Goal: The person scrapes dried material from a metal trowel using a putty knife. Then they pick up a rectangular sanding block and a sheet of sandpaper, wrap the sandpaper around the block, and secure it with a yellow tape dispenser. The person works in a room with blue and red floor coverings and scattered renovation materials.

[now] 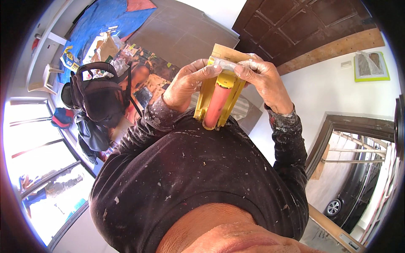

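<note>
A yellow hand sander (203, 105) with a reddish-pink handle (217, 103) stands on end against my chest, its clamp end pointing away from me. A strip of brown sandpaper (230, 52) sticks out past that far end. My left hand (187, 82) grips the left side near the clamp, thumb pressed on a pale, whitish strip there. From the other side my right hand (263, 80) grips the same end, its thumb close to the left one. Both hands are dusty white, and the fingers behind the sander are hidden.
Black bags (99, 97) stand on the left by a patterned sheet (143, 69). Beyond them lies a blue tarp (101, 21). A brown panelled door (295, 25) is ahead on the right. A yellow-green framed box (371, 66) marks the white wall. An opening (358, 168) at right shows a dark car.
</note>
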`<state>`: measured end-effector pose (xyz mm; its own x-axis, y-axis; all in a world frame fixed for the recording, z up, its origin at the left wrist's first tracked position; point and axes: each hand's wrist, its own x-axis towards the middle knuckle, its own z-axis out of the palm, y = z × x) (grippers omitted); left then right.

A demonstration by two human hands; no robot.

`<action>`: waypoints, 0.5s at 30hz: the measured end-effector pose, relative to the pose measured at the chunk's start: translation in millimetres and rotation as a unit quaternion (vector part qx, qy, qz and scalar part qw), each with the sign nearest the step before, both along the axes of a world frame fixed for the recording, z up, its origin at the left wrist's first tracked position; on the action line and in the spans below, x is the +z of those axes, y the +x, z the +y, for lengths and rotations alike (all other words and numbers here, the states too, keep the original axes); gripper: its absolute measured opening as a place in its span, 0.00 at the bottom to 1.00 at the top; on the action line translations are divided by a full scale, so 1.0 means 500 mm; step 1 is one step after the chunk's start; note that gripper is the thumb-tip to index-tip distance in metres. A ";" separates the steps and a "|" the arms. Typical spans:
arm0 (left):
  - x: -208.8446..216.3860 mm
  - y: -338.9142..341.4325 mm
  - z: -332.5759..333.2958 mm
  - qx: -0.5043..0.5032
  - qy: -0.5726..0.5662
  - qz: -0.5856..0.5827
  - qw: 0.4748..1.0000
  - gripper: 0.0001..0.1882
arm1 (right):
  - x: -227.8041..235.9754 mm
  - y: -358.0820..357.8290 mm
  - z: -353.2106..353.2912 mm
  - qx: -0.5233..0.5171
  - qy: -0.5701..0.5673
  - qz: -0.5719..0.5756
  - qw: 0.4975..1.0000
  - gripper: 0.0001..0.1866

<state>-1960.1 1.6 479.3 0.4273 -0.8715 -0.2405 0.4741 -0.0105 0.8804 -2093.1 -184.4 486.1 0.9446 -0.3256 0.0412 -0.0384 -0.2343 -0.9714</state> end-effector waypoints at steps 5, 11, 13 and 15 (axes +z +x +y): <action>-0.001 0.016 0.010 -0.042 0.010 -0.059 0.997 0.26 | -0.006 0.002 -0.005 0.036 -0.022 0.016 0.999 0.30; 0.001 0.031 0.013 -0.119 0.002 -0.099 0.988 0.31 | 0.009 0.002 0.009 0.043 -0.159 -0.006 0.986 0.30; 0.011 0.033 0.017 -0.131 0.029 -0.168 0.977 0.31 | 0.002 -0.005 0.012 0.026 -0.196 0.001 0.980 0.30; 0.012 0.029 0.021 -0.128 0.034 -0.204 0.970 0.31 | 0.003 -0.012 0.023 0.019 -0.209 -0.009 0.978 0.30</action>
<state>-1945.5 12.2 485.1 0.2705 -0.9498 -0.1572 0.0599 -0.1464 0.9874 -2099.1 -172.9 487.8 0.9534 -0.2424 0.1799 -0.0063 -0.6117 -0.7911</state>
